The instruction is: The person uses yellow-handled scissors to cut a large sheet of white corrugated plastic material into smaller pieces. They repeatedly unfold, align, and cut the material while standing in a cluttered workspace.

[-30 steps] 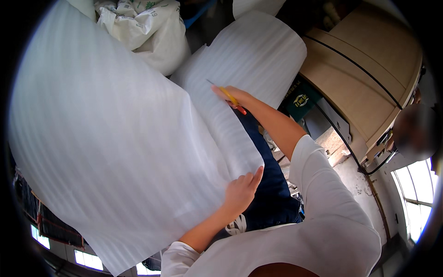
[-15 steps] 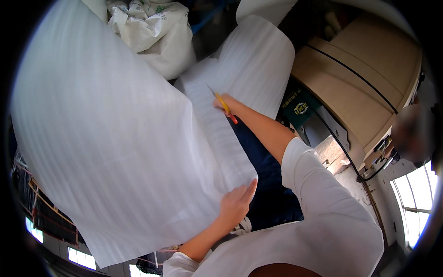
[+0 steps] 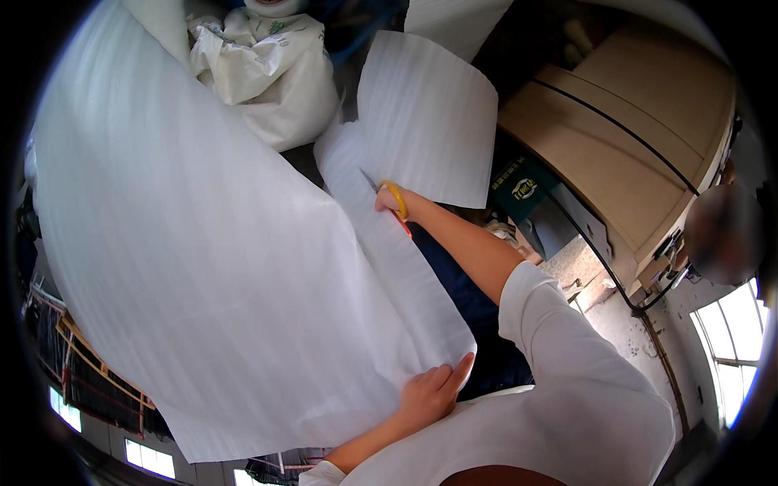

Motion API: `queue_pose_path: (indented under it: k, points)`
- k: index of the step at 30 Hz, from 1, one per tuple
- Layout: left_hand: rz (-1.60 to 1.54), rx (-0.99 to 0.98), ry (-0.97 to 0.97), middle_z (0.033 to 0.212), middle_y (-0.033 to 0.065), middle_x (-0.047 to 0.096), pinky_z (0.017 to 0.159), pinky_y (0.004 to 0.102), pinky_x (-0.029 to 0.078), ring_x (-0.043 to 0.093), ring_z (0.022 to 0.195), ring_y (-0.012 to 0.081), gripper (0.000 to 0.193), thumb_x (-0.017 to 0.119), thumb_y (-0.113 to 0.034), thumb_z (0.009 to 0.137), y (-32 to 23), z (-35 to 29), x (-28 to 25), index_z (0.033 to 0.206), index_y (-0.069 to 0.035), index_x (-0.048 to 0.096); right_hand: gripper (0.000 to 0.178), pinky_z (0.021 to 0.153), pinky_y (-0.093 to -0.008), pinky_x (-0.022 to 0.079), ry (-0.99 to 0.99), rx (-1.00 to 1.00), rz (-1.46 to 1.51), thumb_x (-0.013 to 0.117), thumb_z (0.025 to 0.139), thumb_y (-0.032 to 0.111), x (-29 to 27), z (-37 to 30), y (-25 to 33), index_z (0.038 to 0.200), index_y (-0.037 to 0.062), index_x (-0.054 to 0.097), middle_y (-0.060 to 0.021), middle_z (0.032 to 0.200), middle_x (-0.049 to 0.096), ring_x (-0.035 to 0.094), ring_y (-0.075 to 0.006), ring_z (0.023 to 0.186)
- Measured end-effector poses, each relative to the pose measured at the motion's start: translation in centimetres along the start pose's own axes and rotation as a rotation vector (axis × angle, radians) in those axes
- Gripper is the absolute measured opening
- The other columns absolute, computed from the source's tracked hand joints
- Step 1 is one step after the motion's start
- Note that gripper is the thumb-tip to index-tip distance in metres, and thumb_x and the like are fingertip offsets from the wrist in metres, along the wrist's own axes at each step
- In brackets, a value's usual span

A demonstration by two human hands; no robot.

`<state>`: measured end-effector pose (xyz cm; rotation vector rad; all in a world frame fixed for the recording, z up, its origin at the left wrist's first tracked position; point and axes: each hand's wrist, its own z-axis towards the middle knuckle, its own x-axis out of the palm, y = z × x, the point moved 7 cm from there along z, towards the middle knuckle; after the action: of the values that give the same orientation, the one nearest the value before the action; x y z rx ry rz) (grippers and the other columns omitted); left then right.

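Nearest, the left hand [image 3: 429, 394] grips the near edge of a large white foam sheet [image 3: 203, 267], thumb on top and fingers curled under the edge, pinching it shut; the wrist comes up out of a white sleeve [image 3: 583, 405] at the lower edge of the view. The sheet spreads from that hand up and to the left, filling most of the left half; faint parallel ribs run across it; what carries it cannot be seen, since it hides everything beneath. A narrow strip [image 3: 397, 267] of the same foam lies along the sheet's right edge, running from the left hand up to the right hand. Just right of the strip shows dark blue cloth [image 3: 470, 316]. Farther on, the right hand [image 3: 391, 200] is closed through the yellow handle of a pair of scissors [image 3: 387, 193]; the blades point up and left into the foam, at the far end of the strip. Beyond the scissors lies a separate white foam piece [image 3: 429, 113], its lower corner just beside the right hand. Farther left sits a white sack [image 3: 267, 73]; to the far right stand tan cardboard boxes [image 3: 632, 138] bound with black straps.
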<state>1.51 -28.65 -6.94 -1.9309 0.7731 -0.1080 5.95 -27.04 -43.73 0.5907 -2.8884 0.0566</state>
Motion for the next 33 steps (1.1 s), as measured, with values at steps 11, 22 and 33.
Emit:
queue_pose_path:
  k: [11, 22, 33]
  points:
    - [0.029, 0.051, -0.001, 0.058, 0.0008, 0.034, 0.038, 0.0244, 0.034, 0.042, 0.046, 0.0112, 0.053, 0.052, -0.001, 0.058, 0.0, -2.4, -0.5, 0.111, -0.006, 0.051, 0.050, 0.032, -0.0328, 0.033, 0.097, 0.104, -0.200, 0.047, 0.079, 0.037, 1.1, -1.8, 0.2, 0.046, 0.0006, 0.038, -0.0114, 0.041, 0.040, 0.038, -0.0205, 0.030]
    - [-0.076, 0.052, -0.057, 0.056, 0.0007, 0.031, 0.037, 0.0246, 0.034, 0.041, 0.044, 0.0109, 0.049, 0.056, -0.005, 0.060, 0.7, -3.1, -1.9, 0.108, -0.010, 0.054, 0.059, 0.029, -0.0296, 0.029, 0.085, 0.047, -0.313, 0.045, 0.077, 0.053, 2.2, -2.0, 0.8, 0.048, 0.0020, 0.038, -0.0082, 0.041, 0.038, 0.036, -0.0171, 0.029]
    - [-0.117, -0.328, 0.128, 0.064, 0.0042, 0.045, 0.048, 0.0294, 0.041, 0.049, 0.054, 0.0187, 0.057, 0.061, -0.015, 0.065, 3.6, -2.5, -2.3, 0.119, -0.009, 0.042, 0.015, 0.030, -0.0288, 0.032, -0.089, 0.021, -0.287, 0.045, 0.068, 0.009, 1.5, -2.7, 4.4, 0.062, -0.0051, 0.045, -0.0100, 0.043, 0.042, 0.040, -0.0179, 0.031]
